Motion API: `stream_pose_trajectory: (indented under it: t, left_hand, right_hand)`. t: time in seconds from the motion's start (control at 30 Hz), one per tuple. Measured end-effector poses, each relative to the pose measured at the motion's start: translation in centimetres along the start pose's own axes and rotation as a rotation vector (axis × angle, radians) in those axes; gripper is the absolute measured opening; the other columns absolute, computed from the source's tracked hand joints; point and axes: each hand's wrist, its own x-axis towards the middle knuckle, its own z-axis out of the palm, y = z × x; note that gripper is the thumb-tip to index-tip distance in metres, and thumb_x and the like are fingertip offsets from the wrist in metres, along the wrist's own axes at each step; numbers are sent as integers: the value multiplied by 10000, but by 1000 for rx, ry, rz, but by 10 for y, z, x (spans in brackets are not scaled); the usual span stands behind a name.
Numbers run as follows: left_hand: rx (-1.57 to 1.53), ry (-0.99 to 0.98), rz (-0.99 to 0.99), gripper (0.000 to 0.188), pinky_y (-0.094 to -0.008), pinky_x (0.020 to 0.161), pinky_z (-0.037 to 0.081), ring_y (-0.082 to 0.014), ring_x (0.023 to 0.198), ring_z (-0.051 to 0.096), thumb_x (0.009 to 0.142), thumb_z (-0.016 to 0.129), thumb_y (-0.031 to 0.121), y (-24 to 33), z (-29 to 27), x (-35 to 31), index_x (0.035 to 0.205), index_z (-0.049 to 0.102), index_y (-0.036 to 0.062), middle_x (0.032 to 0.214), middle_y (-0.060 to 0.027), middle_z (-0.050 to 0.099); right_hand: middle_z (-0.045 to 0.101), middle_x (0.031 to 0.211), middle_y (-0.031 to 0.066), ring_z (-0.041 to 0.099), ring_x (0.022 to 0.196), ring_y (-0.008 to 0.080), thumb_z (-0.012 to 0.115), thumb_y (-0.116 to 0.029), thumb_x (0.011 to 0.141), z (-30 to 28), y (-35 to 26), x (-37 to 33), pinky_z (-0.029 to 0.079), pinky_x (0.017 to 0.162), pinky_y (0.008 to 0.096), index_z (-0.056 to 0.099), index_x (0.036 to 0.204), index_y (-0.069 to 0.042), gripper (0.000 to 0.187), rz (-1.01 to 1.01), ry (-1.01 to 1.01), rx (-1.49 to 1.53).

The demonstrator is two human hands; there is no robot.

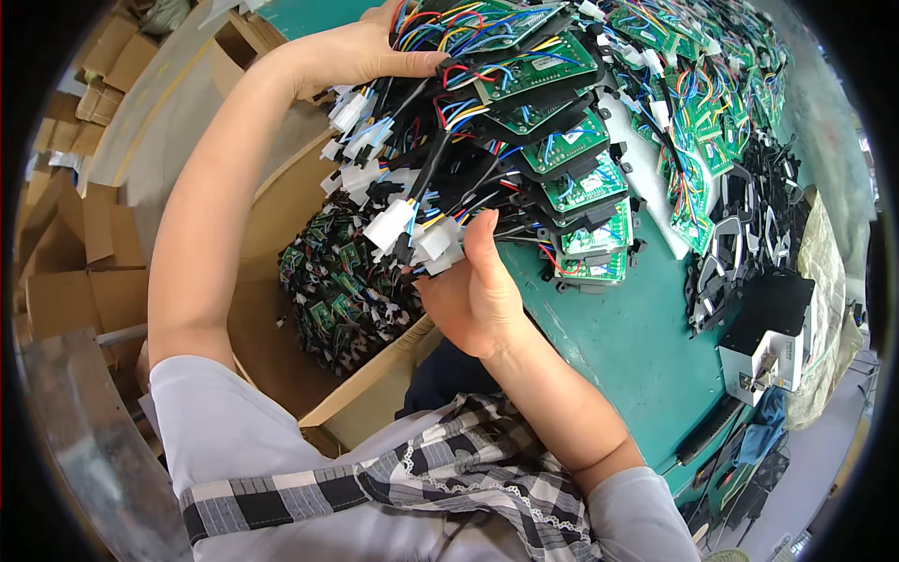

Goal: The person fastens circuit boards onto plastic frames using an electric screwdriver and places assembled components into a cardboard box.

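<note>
1. Left hand (345,56): thumb lies across the wires (456,80); other fingers largely hidden, so I cannot tell their grip.
2. Right hand (478,304): thumb wide of the palm, beneath white connectors (391,225); hidden fingertips, grip unclear.
3. Stacked green circuit boards (573,147): right of the left fingers, above-right of the right thumb.
4. Carton (379,368): left of the right fingers.

Two hands (478,300); circuit boards (545,73), too many to count; one green tabletop (655,351); one black-and-white box (775,314).
</note>
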Motion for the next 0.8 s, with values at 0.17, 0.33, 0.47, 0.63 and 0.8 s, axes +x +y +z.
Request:
stream_pose_trajectory:
  t: [0.17,0.33,0.47,0.63,0.8]
  left_hand:
    - [-235,-107,146,902,-311,977,392,-184,1118,493,827,678,483,23,-1,-6,1444,223,9,1279,-148,513]
    - [40,-19,101,876,-319,949,409,-193,1101,499,837,666,490,13,7,-2,1427,246,-2,1252,-156,527]
    - [-28,78,196,795,-309,915,431,-204,1036,545,851,675,411,-28,20,19,1403,279,-4,1182,-120,576]
    - [-342,-188,215,892,-309,1055,316,-241,1242,417,813,681,478,25,-1,1,1388,281,-74,1350,-198,442]
    - [-183,-110,97,1064,-322,1047,336,-326,1270,402,750,651,636,30,-4,-14,1377,273,-136,1371,-284,391]
  right_hand:
    - [545,1284,-8,429,1220,142,548,-724,775,15,-11,12,236,1020,397,467,1319,-139,803,-18,22,-57]
    - [537,1296,-40,432,1203,133,545,-665,824,35,-16,8,223,1006,373,483,1324,-194,690,25,165,-31]
    - [538,1303,-23,448,1214,150,510,-563,904,28,-10,15,260,1036,338,484,1331,-146,598,-47,68,-31]
    - [554,1283,31,491,1183,169,500,-501,935,18,-3,33,323,1030,321,508,1295,-69,563,-190,132,-64]
    - [573,1197,5,521,1114,137,505,-511,931,13,3,32,372,982,322,501,1302,-107,548,-347,54,-234]
